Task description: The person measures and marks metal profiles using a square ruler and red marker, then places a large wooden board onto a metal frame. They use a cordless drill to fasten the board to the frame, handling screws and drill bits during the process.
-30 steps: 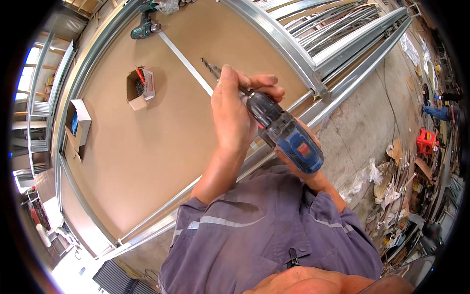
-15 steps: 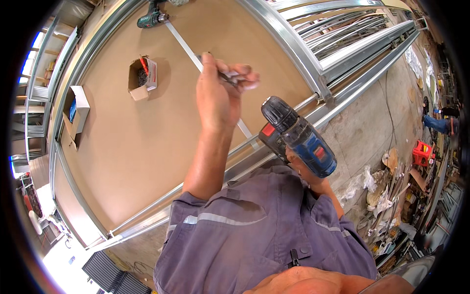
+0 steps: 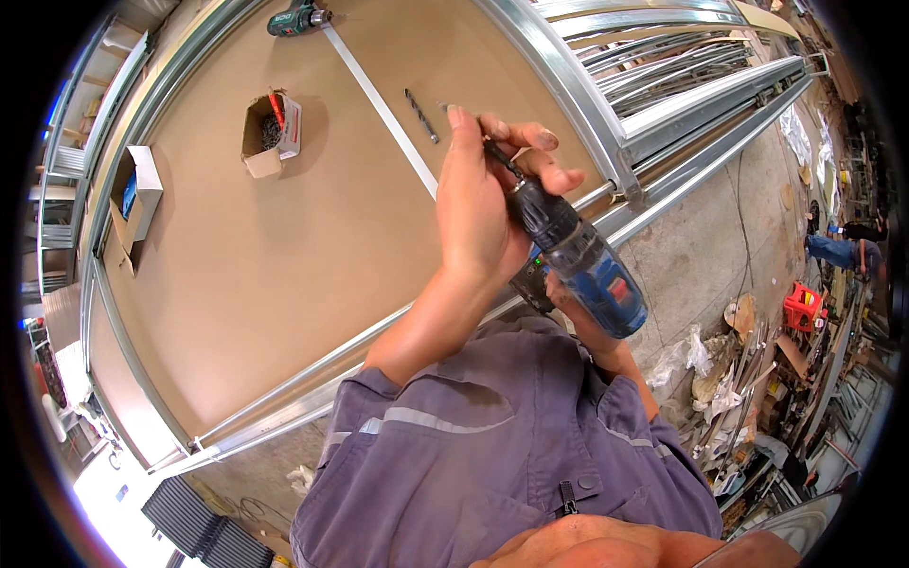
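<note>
My right hand [image 3: 568, 301] is wrapped round the grip of a blue and black cordless drill [image 3: 598, 275], its chuck pointing up and to the left. At the chuck's tip, my left hand [image 3: 483, 185] has its fingers curled about a thin dark bit [image 3: 502, 159]. The bit's end meets the mouth of the chuck; how deep it sits I cannot tell. A longer twist drill bit [image 3: 421, 116] lies loose on the brown board [image 3: 284, 312], just beyond my left fingers. A pale strip [image 3: 379, 106] runs across the board beside it.
An open carton of screws [image 3: 270, 137] with a red-handled item stands on the board. Another open box [image 3: 142, 199] sits at the left edge, and a green drill [image 3: 298, 19] at the far side. Metal profiles [image 3: 663, 85] frame the board. Scrap [image 3: 729, 379] litters the floor at right.
My left hand has moved right and nearer, onto the front of the chuck. The twist drill bit now lies uncovered on the board. A dark bit now shows at the chuck's tip.
</note>
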`<state>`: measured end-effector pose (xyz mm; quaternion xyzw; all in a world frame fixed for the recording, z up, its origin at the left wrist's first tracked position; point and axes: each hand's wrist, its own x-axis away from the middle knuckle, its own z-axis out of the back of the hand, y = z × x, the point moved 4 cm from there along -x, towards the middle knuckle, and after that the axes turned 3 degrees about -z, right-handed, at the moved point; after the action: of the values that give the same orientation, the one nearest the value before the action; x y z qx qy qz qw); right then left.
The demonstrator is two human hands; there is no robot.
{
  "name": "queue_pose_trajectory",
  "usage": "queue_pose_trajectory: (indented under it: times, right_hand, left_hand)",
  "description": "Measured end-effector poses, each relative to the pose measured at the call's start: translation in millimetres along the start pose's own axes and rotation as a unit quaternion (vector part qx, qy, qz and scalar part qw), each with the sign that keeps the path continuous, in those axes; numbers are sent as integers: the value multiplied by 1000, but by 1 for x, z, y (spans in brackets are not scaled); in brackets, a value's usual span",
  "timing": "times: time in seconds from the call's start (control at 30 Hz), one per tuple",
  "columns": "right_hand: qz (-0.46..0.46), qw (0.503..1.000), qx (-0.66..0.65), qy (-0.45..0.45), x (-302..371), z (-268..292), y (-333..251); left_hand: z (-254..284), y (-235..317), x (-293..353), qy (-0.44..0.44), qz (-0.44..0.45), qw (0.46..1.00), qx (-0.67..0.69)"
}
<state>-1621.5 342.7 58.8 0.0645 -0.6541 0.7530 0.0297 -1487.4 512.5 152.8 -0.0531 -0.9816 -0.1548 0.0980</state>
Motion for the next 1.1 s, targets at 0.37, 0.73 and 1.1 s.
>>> queue_pose_trajectory:
  times: [0.37, 0.73, 1.1]
  right_hand:
    - [39, 996, 78, 13, -4, -10, -29]
    - [-54, 998, 23, 19, 5, -2, 1]
    - [-22, 999, 26, 11, -5, -6, -16]
  left_hand:
    - [-17, 8, 2, -18, -41, 991, -122]
    - [-1, 6, 0, 4, -58, 994, -87]
    - [2, -3, 8, -15, -41, 996, -83]
